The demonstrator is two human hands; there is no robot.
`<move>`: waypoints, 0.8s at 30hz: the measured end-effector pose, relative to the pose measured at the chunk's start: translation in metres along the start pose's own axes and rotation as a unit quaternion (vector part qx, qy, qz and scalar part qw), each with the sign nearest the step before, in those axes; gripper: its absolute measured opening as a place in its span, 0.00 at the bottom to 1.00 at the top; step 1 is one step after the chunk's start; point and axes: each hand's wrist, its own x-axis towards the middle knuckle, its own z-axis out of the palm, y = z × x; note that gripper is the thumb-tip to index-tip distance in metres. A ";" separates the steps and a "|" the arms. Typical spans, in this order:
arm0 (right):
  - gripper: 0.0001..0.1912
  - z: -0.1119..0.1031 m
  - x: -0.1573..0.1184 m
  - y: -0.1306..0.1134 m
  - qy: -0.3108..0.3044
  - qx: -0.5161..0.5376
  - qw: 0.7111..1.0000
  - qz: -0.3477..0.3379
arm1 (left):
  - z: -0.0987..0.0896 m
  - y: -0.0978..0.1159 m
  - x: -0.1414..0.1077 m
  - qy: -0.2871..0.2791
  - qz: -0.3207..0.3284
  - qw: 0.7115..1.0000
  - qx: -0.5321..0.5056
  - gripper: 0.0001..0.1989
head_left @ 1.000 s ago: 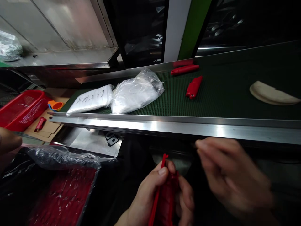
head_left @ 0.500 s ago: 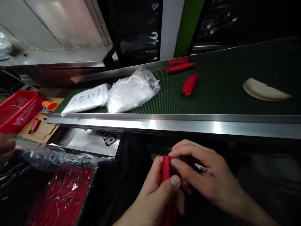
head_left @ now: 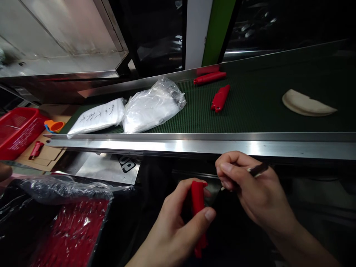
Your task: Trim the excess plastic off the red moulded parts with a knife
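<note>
My left hand (head_left: pixel 174 222) is closed around a long red plastic piece (head_left: pixel 197 198), which looks like a handle and stands nearly upright below the conveyor's edge. To its right, my right hand (head_left: pixel 253 193) is closed on a slim tool with a dark, pale-banded shaft (head_left: pixel 258 170). A pale tip shows below the fingers; what kind of tool it is I cannot make out. The right hand is apart from the red piece. Two similar pieces, a red handle (head_left: pixel 210 78) and another red handle (head_left: pixel 220 98), lie on the green conveyor belt (head_left: pixel 250 115).
Bagged white packs (head_left: pixel 152 109) and a beige half-round pad (head_left: pixel 307 104) lie on the belt. A metal rail (head_left: pixel 194 142) edges it. Lower left, a plastic-lined black bin (head_left: pixel 104 222) holds red pieces. A red basket (head_left: pixel 30 126) and another person's hand (head_left: pixel 5 172) are at left.
My right hand has moved away from the red piece, up and to the right, with the slim tool. The red piece has turned slightly in my left hand. The view has shifted a little.
</note>
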 end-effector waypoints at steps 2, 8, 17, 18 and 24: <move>0.16 -0.001 0.000 -0.002 0.001 -0.027 1.000 0.015 | 0.000 0.000 -0.001 0.004 -0.004 1.000 0.008 0.17; 0.08 0.003 -0.002 -0.022 -0.109 -0.099 0.989 0.002 | 0.000 -0.007 -0.002 0.014 0.028 0.999 0.024 0.17; 0.12 0.007 -0.002 -0.007 0.010 -0.049 0.998 0.025 | 0.004 -0.008 0.001 0.059 0.039 0.997 0.010 0.15; 0.12 0.005 -0.002 -0.004 0.053 -0.041 0.998 0.022 | 0.004 -0.008 0.002 0.061 0.032 0.998 -0.007 0.15; 0.06 0.001 -0.004 -0.008 0.060 -0.134 0.989 -0.027 | 0.001 -0.005 0.004 0.044 0.022 0.993 -0.112 0.14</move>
